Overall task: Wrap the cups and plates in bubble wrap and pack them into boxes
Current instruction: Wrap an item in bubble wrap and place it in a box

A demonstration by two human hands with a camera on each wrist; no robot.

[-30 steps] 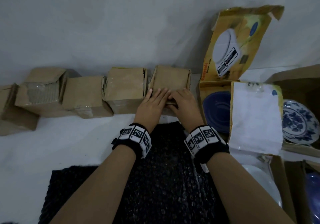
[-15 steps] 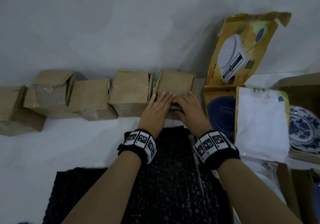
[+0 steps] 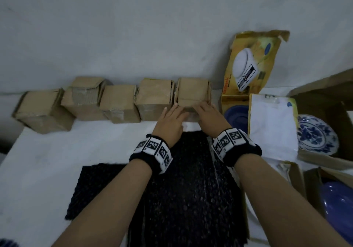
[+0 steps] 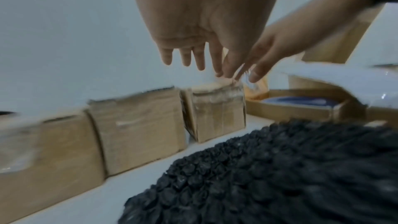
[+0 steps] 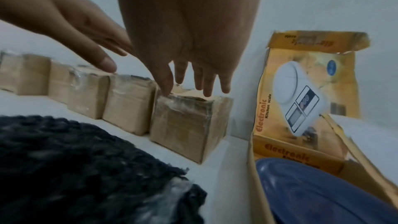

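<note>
The white bench (image 3: pixel 57 151) carries everything, and its layout looks arranged for packing. A sheet of black bubble wrap (image 3: pixel 181 199) lies spread flat at the near edge, between the forearms, probably so that each piece can be set on it and rolled. To the right sit the open cartons still holding crockery: a yellow kitchen-scale box (image 3: pixel 254 63) with its lid propped up against the wall and a dark blue plate (image 3: pixel 236 115) inside, then a brown carton with a blue-and-white patterned plate (image 3: pixel 315 134), within easy reach of the wrap. Another blue dish (image 3: pixel 338 206) shows at the lower right corner.

Along the wall runs a row of five small brown boxes (image 3: pixel 118 105), closed and touching or just beside one another, which reads as finished packs lined up out of the way. No cup is visible; whether the boxes hold any cannot be told.

The rightmost small box (image 3: pixel 193 92) is the one being tended. The left hand (image 3: pixel 170 120) has its fingers straight and together, fingertips at the box's near top edge. The right hand (image 3: pixel 208 117) is likewise flat and relaxed, fingers extended over the same top. Neither hand grips anything; from the wrist views the fingertips seem to touch or hover just above the flap, likely pressing it shut.
</note>
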